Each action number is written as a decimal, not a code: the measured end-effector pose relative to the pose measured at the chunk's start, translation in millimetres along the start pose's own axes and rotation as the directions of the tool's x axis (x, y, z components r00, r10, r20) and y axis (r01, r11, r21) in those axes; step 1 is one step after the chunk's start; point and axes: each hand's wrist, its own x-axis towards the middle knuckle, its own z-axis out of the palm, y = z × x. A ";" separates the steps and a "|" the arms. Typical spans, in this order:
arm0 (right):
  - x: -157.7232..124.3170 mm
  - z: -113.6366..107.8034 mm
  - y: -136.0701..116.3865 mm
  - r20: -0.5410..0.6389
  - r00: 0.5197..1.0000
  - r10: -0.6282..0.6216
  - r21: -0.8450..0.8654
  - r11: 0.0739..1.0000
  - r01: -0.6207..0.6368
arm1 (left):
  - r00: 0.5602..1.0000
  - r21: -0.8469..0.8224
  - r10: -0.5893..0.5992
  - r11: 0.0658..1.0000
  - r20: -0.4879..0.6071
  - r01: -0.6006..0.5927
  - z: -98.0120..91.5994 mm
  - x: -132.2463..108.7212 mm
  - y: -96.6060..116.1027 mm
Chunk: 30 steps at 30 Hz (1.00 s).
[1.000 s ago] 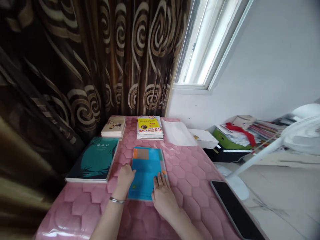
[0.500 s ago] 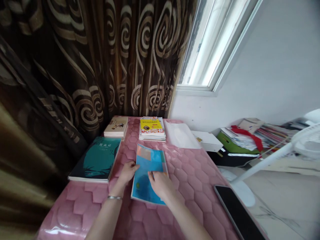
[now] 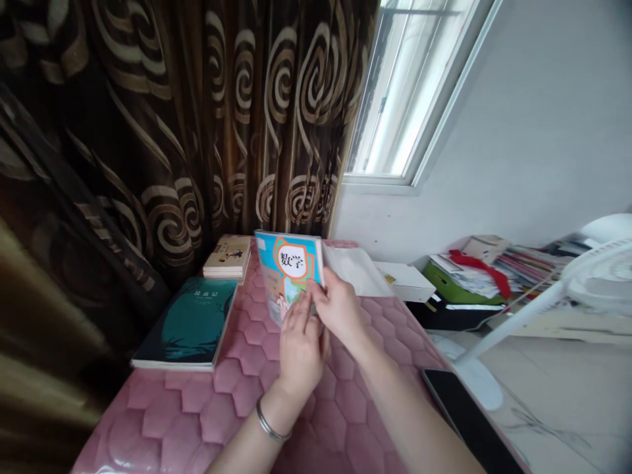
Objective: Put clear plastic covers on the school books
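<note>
Both my hands hold a thin blue book (image 3: pixel 286 263) up off the pink quilted table (image 3: pixel 237 395), its colourful front cover facing me. My left hand (image 3: pixel 300 345), with a bangle on the wrist, lies against the lower part of the cover, fingers pointing up. My right hand (image 3: pixel 340 308) grips the book's right edge, thumb on the front. A dark teal book (image 3: pixel 190 322) lies flat to the left. Behind it rests a small beige book (image 3: pixel 228 255). The yellow stack seen earlier is hidden behind the raised book.
A clear plastic sleeve (image 3: pixel 358 270) and a white box (image 3: pixel 407 280) lie at the back right. A black tablet (image 3: pixel 469 421) rests at the table's right edge. A white fan (image 3: pixel 582 276) and piled papers (image 3: pixel 474 270) stand further right. Brown patterned curtains (image 3: pixel 172 131) hang behind.
The blue book lay flat with its back cover up; both hands lifted it, turned it over and raised it upright towards the back of the table.
</note>
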 end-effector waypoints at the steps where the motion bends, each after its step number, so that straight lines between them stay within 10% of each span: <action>1: -0.8 3.3 15.7 -0.018 1.000 -0.015 0.104 0.994 0.017 | 0.999 -0.003 0.030 1.000 -0.016 -0.030 -0.4 0.1 -8.0; 6: 4.1 24.8 86.7 -0.077 0.997 0.003 0.466 0.884 0.033 | 0.916 -0.109 -0.273 0.962 -0.293 0.252 -8.8 12.8 -77.7; 11: 18.6 22.5 108.7 -0.034 0.999 -0.013 0.528 0.849 0.029 | 0.936 -0.535 -0.337 0.774 0.105 0.339 -8.2 39.9 -127.9; 22: 1.7 35.4 126.4 -0.022 0.999 0.049 0.538 0.843 -0.030 | 0.916 -0.600 -0.335 0.694 0.221 0.399 -1.0 41.2 -130.5; 30: -32.5 48.4 145.3 0.111 0.987 0.113 0.199 0.971 -0.133 | 0.905 -0.626 -0.387 0.666 0.174 0.405 2.8 43.1 -133.0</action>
